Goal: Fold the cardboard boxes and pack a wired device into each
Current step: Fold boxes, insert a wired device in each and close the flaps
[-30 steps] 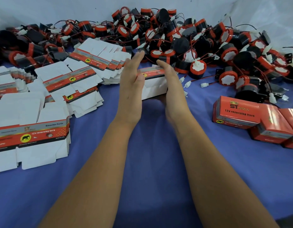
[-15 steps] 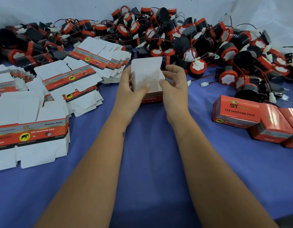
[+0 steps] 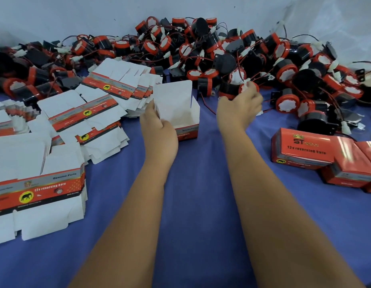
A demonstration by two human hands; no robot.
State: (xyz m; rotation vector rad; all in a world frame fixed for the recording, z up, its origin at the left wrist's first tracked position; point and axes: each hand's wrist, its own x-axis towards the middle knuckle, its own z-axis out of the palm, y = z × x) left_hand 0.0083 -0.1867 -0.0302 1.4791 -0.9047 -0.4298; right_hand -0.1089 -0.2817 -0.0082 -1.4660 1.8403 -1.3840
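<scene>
An erected cardboard box [image 3: 181,113], white inside with a red printed band, stands open-topped on the blue cloth with its lid flap up. My left hand [image 3: 158,129] grips its left near side. To the right, my right hand [image 3: 240,107] grips a black and red wired device [image 3: 232,88] at the near edge of the heap, its red wire trailing. Its fingers curl round the device's red end.
A big heap of black and red wired devices [image 3: 201,48] runs along the back against the white wall. Stacks of flat unfolded boxes [image 3: 41,183] cover the left. Several closed red boxes [image 3: 303,150] lie at the right. Bare blue cloth [image 3: 197,183] lies between my forearms.
The flat box was opened into shape and set upright. My right hand left it, moved right to the heap and took hold of a device. My left hand stays on the box.
</scene>
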